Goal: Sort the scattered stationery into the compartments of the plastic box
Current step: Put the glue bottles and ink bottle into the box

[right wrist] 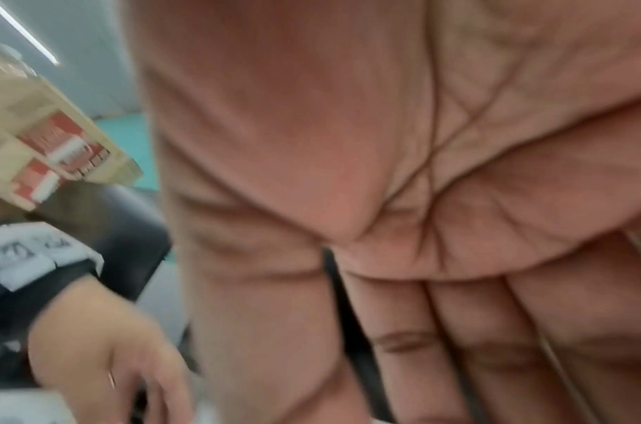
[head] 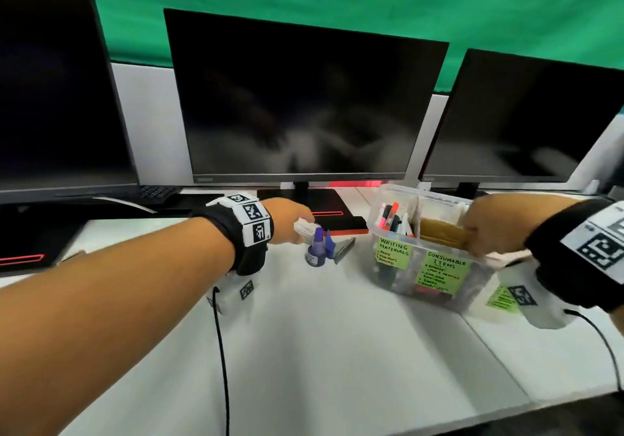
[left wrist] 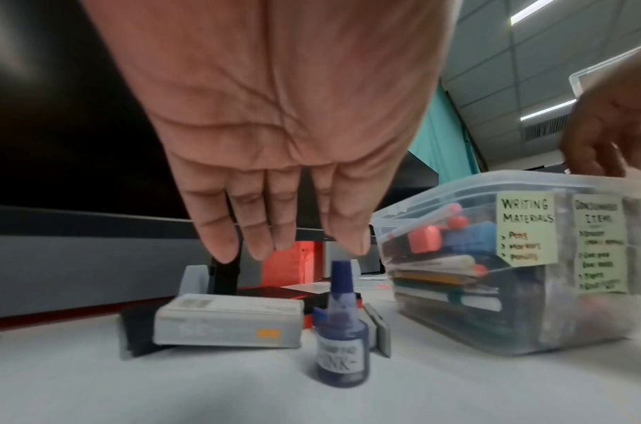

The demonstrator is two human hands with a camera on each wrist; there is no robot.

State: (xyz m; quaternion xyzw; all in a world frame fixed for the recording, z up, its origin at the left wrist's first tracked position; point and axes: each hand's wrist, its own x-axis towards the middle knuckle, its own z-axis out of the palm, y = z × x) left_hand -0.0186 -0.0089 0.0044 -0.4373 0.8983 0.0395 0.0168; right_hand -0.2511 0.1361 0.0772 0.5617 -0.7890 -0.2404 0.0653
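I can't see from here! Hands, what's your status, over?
Left hand open, above the white box, nothing held. Right hand at the plastic box rim; grip unclear. Ink bottle stands beside the white box, close under the fingers.

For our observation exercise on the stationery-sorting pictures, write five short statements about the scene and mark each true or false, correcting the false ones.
1. The ink bottle stands upright on the desk, outside the plastic box. True.
2. The left hand grips the ink bottle. False: its fingers are straight above the desk items and hold nothing.
3. The writing materials compartment already holds pens and markers. True.
4. The right hand rests flat on the desk, away from the box. False: it is at the box, over its rim.
5. The box labels are pink. False: the labels are yellow-green notes.
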